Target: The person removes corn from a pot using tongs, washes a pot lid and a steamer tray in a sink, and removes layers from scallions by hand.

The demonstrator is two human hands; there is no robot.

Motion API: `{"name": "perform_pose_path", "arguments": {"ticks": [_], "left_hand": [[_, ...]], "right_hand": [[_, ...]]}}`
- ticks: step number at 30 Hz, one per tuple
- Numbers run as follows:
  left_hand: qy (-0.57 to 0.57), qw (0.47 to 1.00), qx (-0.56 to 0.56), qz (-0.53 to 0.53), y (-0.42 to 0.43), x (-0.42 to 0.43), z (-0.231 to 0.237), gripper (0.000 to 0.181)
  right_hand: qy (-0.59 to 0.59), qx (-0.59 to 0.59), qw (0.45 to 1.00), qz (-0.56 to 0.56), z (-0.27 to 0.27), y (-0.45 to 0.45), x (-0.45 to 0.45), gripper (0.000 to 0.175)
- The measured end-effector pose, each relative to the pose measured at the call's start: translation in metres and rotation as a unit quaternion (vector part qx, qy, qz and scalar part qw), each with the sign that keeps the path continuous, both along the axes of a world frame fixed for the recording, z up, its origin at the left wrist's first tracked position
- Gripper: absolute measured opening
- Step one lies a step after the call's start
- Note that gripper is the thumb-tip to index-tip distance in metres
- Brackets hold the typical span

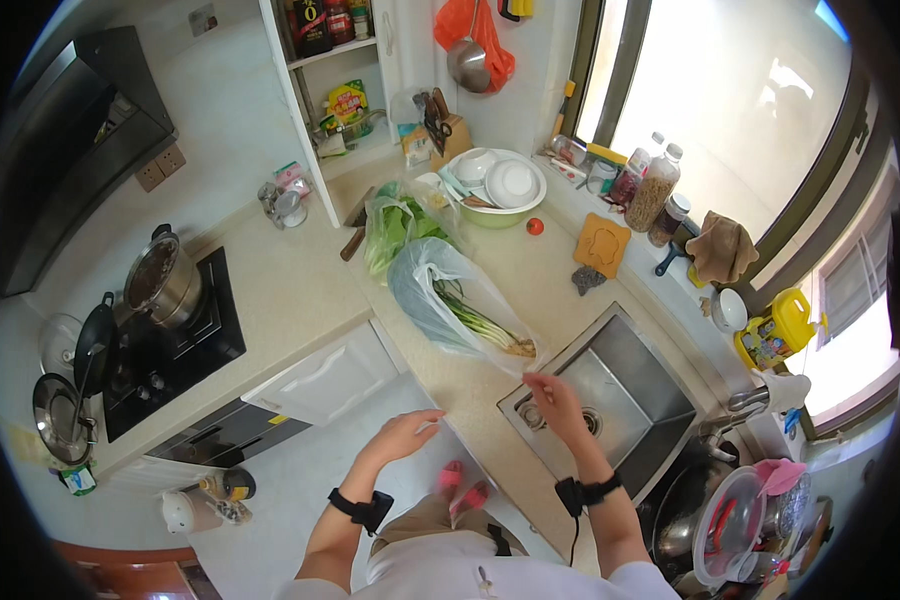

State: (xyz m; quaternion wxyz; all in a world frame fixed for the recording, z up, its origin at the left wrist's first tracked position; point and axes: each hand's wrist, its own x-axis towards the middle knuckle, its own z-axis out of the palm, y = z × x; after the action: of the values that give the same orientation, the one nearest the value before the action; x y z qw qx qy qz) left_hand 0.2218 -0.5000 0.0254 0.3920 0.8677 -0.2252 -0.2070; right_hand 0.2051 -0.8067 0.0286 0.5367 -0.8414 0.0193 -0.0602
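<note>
My left hand [407, 435] hangs in front of the counter edge with its fingers apart and nothing in it. Over the near corner of the steel sink [630, 375], my right hand [557, 401] has its fingertips at the end of a clear plastic bag [420, 300]; whether they pinch it I cannot tell. Inside that bag on the counter lie spring onions [480, 319], roots towards the sink. Behind it rests a second clear bag with leafy greens [401, 225]. A kitchen knife [354, 244] lies partly hidden beside the greens.
A green-and-white basin [495, 217] holds white bowls [511, 184]. A tomato [535, 226] and an orange sponge cloth [602, 244] lie nearby. To the left, a steel pot [166, 289] stands on the black gas hob [217, 330]. Jars [654, 187] line the windowsill.
</note>
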Motion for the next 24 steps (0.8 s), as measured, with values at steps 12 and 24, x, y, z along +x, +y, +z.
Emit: {"name": "perform_pose_path", "arguments": {"ticks": [12,24], "left_hand": [[0.012,0.997,-0.076,-0.008,-0.007,0.055,0.035,0.032],[-0.397,0.906,0.049,-0.137,-0.095,0.14,-0.06,0.039]], "right_hand": [[-0.032,-0.442,0.887,-0.132,-0.065,0.029,0.118,0.028],[0.075,-0.213,0.973,-0.051,-0.036,0.011,0.136,0.036]]}}
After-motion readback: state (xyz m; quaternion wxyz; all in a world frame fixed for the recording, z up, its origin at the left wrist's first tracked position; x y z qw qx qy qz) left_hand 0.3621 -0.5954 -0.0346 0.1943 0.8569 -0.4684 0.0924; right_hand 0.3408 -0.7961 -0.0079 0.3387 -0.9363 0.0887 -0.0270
